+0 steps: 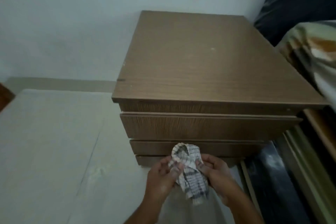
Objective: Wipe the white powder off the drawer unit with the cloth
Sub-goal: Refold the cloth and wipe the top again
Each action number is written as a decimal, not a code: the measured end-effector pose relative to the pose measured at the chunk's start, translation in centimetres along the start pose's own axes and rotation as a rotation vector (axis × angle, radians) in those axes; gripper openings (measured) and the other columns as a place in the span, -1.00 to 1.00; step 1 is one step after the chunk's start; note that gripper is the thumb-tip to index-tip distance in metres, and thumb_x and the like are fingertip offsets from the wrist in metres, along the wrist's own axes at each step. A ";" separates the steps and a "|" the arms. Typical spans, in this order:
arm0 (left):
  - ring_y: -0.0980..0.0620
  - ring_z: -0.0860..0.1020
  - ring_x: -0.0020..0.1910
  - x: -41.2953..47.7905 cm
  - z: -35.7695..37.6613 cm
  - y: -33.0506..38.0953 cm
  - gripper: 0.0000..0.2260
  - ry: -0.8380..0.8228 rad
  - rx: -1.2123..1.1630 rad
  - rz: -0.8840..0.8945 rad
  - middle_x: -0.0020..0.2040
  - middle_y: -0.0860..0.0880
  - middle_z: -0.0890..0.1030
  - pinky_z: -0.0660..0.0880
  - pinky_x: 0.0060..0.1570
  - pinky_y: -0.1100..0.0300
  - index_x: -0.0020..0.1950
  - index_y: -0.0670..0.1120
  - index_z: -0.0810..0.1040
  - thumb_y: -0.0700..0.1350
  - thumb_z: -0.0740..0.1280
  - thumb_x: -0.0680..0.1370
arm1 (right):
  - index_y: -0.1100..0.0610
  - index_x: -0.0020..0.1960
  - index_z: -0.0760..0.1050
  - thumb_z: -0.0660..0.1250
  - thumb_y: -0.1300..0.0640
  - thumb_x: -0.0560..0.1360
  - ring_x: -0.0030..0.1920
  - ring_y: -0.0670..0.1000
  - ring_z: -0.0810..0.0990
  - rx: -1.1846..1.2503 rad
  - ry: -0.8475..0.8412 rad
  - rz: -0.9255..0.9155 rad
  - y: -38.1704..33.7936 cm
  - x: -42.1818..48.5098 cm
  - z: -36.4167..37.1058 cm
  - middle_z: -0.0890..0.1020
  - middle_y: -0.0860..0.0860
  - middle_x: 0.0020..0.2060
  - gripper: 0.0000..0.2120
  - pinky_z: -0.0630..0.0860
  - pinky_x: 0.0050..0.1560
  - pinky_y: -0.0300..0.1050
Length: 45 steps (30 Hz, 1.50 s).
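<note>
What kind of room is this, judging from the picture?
Probably a bedroom. A low wooden drawer unit stands in a corner against a pale wall, and patterned bedding lies at its right side.

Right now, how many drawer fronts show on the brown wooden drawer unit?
3: top front, middle and bottom stacked beneath, partly behind the checked cloth.
</note>
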<state>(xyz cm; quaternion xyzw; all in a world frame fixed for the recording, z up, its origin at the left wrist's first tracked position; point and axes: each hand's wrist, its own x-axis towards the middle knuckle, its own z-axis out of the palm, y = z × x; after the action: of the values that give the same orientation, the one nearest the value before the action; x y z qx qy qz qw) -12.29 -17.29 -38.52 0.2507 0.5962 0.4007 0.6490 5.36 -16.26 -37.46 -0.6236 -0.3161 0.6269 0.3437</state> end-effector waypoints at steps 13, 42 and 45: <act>0.04 0.73 -0.08 -10.7 6.9 21.5 -0.56 -0.093 0.193 -0.022 -0.10 -0.02 0.76 0.65 -0.14 0.20 0.10 -0.10 0.60 -0.34 0.60 0.29 | 0.03 0.14 0.67 0.57 -0.34 0.21 0.13 0.15 0.70 0.065 -0.205 0.070 -21.8 -11.7 -1.3 0.72 0.12 0.09 -0.37 0.57 0.21 0.15; 0.03 0.63 0.13 11.5 -1.2 33.4 -0.42 0.223 0.517 0.291 0.13 -0.03 0.68 0.58 0.21 0.02 0.35 -0.05 0.55 0.22 -0.09 0.64 | 0.16 0.60 0.09 0.01 -0.04 0.64 0.55 0.32 0.06 -1.202 0.593 -0.332 -44.5 29.1 19.3 0.08 0.33 0.54 -0.43 -0.05 0.55 0.25; 0.05 0.63 0.12 11.4 -1.1 33.5 -0.43 0.227 0.489 0.273 0.12 -0.01 0.68 0.58 0.21 0.02 0.36 -0.06 0.54 0.21 -0.08 0.65 | 0.10 0.52 0.27 0.07 0.01 0.62 0.50 0.28 0.22 -1.294 0.540 -0.438 -44.3 29.0 19.6 0.25 0.28 0.48 -0.52 0.11 0.52 0.20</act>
<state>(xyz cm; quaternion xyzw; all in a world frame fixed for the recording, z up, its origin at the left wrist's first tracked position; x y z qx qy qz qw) -21.11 10.46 -18.29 0.4310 0.7044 0.3542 0.4388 -12.21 33.28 -16.84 -0.7571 -0.6446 0.0563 0.0899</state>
